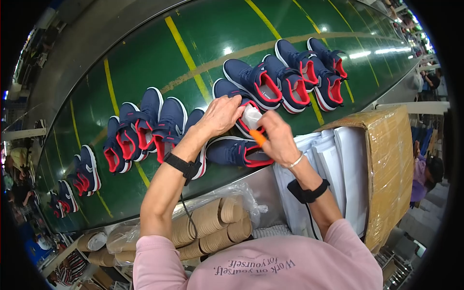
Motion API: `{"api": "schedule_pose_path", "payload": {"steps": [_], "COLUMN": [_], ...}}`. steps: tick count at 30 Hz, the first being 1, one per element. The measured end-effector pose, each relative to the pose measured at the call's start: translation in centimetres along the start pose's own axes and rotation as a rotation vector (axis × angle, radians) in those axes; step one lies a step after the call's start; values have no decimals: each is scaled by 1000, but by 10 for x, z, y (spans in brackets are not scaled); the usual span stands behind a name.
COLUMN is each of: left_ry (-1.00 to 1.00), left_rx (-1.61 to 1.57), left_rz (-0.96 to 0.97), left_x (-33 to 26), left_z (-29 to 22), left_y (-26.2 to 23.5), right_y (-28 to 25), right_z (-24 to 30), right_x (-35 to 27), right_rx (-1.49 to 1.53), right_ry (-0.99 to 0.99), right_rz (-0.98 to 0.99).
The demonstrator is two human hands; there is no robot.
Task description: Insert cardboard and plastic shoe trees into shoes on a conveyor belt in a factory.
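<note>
A navy sneaker with a red lining (225, 89) lies on the green belt in front of me. My left hand (221, 115) grips it at the top, fingers bent over the strap and opening. Crumpled white paper (251, 117) sticks out of the shoe's opening. Pressed against that paper, my right hand (278, 137) has its fingers closed on it, slightly blurred. An orange cover (258, 138), seemingly a finger sleeve, shows on one of its digits. Just nearer to me, another navy sneaker (227, 152) lies on its side near the belt's edge.
More navy sneakers stand on the green belt (145, 63), to the left (171, 116) and right (285, 79). At the near right a cardboard box (391, 179) holds stacked white paper sheets (350, 164). Nested brown molded inserts (200, 222) in clear plastic lie near my left arm.
</note>
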State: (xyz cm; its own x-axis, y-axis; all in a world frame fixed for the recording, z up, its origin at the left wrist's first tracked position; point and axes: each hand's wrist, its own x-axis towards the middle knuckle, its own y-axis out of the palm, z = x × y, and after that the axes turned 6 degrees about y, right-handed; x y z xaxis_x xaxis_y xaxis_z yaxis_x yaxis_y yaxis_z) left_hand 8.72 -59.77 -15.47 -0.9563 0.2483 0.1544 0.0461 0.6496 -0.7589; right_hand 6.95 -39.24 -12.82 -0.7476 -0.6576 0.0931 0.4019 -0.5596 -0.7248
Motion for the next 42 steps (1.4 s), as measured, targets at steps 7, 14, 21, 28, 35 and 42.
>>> {"api": "schedule_pose_path", "payload": {"steps": [7,14,21,28,35,42], "left_ry": [-14,-476,-673,-638,-715,-1034], "left_rx": [152,76,205,479,514,538], "left_rz": [-132,-326,3,-30,-190,-198], "left_x": [2,-143,-183,-194,-212,-269], "left_z": [-19,-18,9,44,38,48], "left_y": [10,-107,-92,-95,-92,-108], "right_y": [32,-7,28,48,60,134], "right_z": [-23,25,16,17,25,81], "right_x": [47,-29,-22,-24,-23,27], "right_rx": [-213,-98,-385,-536,-561,-233], "right_ry": [-32,-179,-214,-158,18,58], "right_rz": [393,143,296,158,-42,88]}}
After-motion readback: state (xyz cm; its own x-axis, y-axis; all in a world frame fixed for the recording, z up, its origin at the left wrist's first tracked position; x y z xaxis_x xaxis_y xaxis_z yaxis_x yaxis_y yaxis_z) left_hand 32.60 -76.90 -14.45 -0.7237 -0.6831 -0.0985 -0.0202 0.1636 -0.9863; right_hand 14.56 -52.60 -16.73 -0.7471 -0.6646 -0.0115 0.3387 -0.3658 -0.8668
